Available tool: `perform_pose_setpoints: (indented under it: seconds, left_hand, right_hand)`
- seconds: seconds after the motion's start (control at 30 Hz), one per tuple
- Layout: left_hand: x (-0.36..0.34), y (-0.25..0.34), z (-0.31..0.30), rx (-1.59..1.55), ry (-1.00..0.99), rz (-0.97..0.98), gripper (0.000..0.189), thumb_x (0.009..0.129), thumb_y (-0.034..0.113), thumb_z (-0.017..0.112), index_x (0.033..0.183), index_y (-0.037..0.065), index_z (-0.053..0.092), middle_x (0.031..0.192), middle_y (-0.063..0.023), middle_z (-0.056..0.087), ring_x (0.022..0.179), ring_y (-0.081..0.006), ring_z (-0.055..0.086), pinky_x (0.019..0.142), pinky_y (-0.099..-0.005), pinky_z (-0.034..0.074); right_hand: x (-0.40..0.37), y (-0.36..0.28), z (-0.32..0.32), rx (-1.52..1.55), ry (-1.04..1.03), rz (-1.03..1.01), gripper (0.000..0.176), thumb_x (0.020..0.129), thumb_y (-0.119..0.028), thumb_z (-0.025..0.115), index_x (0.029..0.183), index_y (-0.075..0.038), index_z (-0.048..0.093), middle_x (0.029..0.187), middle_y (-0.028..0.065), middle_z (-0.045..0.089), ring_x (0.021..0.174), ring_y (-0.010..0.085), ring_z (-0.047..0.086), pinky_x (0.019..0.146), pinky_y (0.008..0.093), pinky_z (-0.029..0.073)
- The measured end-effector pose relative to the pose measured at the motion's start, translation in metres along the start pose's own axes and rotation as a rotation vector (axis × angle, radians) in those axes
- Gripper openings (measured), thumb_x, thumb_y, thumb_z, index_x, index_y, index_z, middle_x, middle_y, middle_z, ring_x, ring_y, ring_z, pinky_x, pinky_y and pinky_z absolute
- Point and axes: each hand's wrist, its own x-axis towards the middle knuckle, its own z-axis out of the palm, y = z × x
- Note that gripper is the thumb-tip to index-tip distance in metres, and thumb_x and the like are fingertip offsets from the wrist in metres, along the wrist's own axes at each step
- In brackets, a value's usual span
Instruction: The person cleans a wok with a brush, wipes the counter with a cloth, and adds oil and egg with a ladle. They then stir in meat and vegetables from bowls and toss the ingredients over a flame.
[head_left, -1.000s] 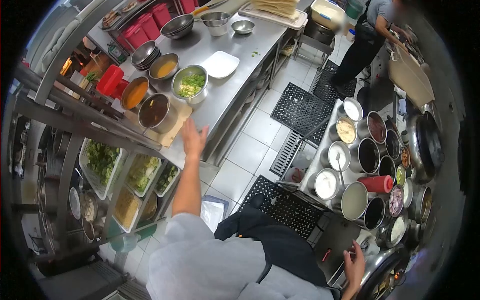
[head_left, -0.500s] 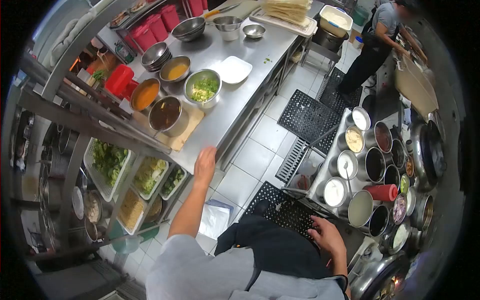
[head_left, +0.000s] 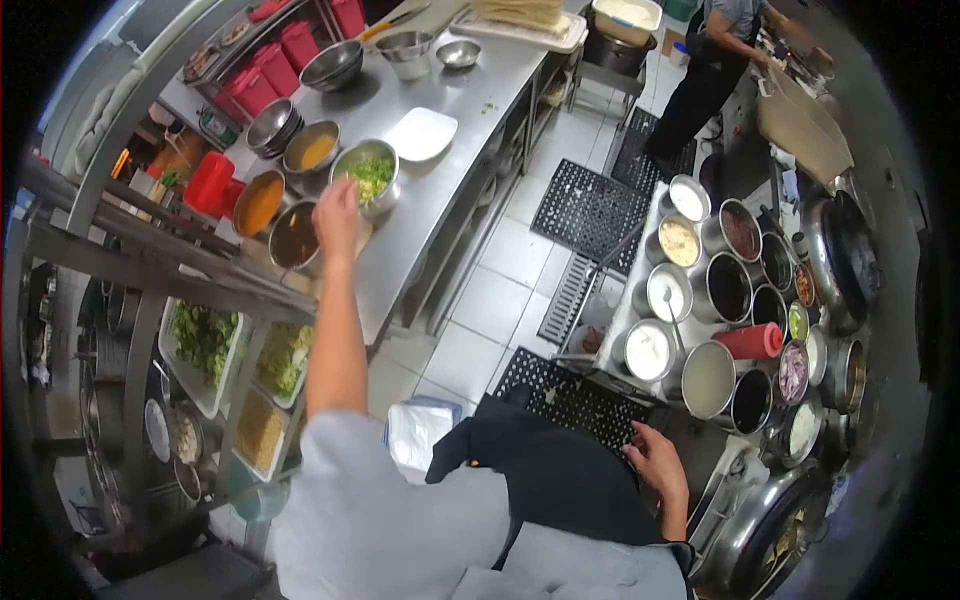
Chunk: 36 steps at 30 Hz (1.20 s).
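Greens bowl (head_left: 386,198), beside left grip (head_left: 337,215), on counter (head_left: 445,185)

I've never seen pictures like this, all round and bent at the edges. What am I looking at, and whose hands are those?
There's no machine: these are one person's bare hands, seen by a camera worn on that person's head, looking forward and down. The left hand is near a bowl of chopped greens on the metal counter; I can't tell whether it holds anything. A white plate and a pot of orange liquid are there too. The right hand looks empty, near pots and a red bottle. Another person stands farther off.
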Motion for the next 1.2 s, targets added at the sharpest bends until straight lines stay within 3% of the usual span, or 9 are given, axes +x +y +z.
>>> perform_pose_setpoints:
  seconds: [0.23,0.33,0.47,0.6,0.63,0.8,0.87,1.0,1.2]
  left_hand:
    - [-0.106,-0.037,0.013,0.041,-0.349,-0.085,0.04,0.098,0.024,0.056,0.126,-0.004,0.06,0.128,-0.0275,0.06,0.121,-0.0428,0.055,0.106,-0.0443,0.043]
    - [-0.186,0.016,0.014,0.385,-0.652,0.196,0.089,0.088,0.05,0.065,0.15,-0.005,0.032,0.156,-0.0304,0.029,0.146,-0.0449,0.026,0.118,-0.0576,0.021]
    - [-0.257,0.085,0.038,-0.193,-1.197,0.384,0.08,0.084,0.047,0.075,0.143,0.0,0.047,0.149,-0.0245,0.045,0.142,-0.0403,0.038,0.119,-0.0475,0.027]
    - [-0.384,0.092,0.062,-0.094,-1.534,-0.277,0.07,0.091,0.057,0.063,0.131,-0.001,0.06,0.116,-0.0254,0.068,0.114,-0.0376,0.064,0.105,-0.0417,0.045]
    - [-0.423,0.063,0.073,-0.188,-1.73,-0.125,0.064,0.093,0.053,0.064,0.128,-0.001,0.062,0.107,-0.0221,0.07,0.105,-0.033,0.066,0.099,-0.0398,0.048]
    - [-0.432,0.118,0.081,-0.258,-2.417,-0.125,0.055,0.096,0.045,0.063,0.125,-0.002,0.063,0.101,-0.0166,0.072,0.098,-0.0267,0.068,0.093,-0.0369,0.05]
    - [-0.413,0.18,0.087,-0.209,-2.502,-0.254,0.053,0.096,0.043,0.063,0.125,-0.001,0.063,0.103,-0.0155,0.071,0.099,-0.0259,0.067,0.093,-0.0364,0.05]
    - [-0.408,0.316,0.102,-0.271,-2.513,-0.394,0.049,0.098,0.039,0.062,0.125,-0.001,0.063,0.105,-0.0132,0.071,0.101,-0.0242,0.066,0.093,-0.0355,0.049]
    - [-0.436,0.536,0.081,-0.493,-2.104,0.228,0.04,0.099,0.026,0.063,0.122,-0.006,0.062,0.096,-0.0083,0.071,0.089,-0.0142,0.065,0.084,-0.0271,0.05]
  right_hand:
    - [-0.024,0.035,0.014,0.11,0.101,0.083,0.051,0.084,-0.019,0.075,0.13,-0.002,0.06,0.107,0.019,0.069,0.091,0.0296,0.069,0.082,0.0385,0.054]
    - [-0.037,0.054,0.013,0.063,0.074,0.12,0.051,0.085,-0.021,0.075,0.13,-0.003,0.061,0.106,0.0182,0.07,0.092,0.0284,0.07,0.082,0.0376,0.055]
    - [-0.045,0.033,-0.014,0.013,0.074,0.063,0.053,0.087,-0.032,0.072,0.131,-0.004,0.061,0.114,0.0229,0.067,0.106,0.0371,0.066,0.093,0.0431,0.051]
    - [-0.062,0.049,-0.043,0.055,0.369,-0.07,0.049,0.089,-0.03,0.069,0.13,-0.003,0.061,0.12,0.0213,0.065,0.11,0.0386,0.063,0.095,0.0439,0.051]
    - [-0.08,0.063,-0.056,0.043,0.443,-0.038,0.046,0.09,-0.028,0.067,0.128,-0.003,0.061,0.12,0.0208,0.066,0.111,0.0382,0.063,0.096,0.0436,0.051]
    - [-0.249,0.172,-0.14,-0.115,1.03,0.664,0.038,0.086,-0.026,0.068,0.116,-0.002,0.064,0.111,0.0224,0.065,0.102,0.039,0.063,0.089,0.0471,0.051]
    - [-0.326,0.233,-0.151,-0.227,1.245,0.927,0.041,0.086,-0.026,0.068,0.117,-0.001,0.063,0.112,0.0229,0.065,0.107,0.0388,0.063,0.091,0.0486,0.051]
    - [-0.434,0.341,-0.093,-0.436,1.011,1.372,0.055,0.088,-0.023,0.066,0.138,-0.008,0.048,0.109,0.0277,0.063,0.104,0.0418,0.063,0.089,0.0478,0.051]
    - [-0.494,0.364,-0.09,0.22,1.176,1.079,0.053,0.091,-0.01,0.059,0.142,-0.014,0.045,0.104,0.0259,0.068,0.102,0.0446,0.064,0.089,0.051,0.05]
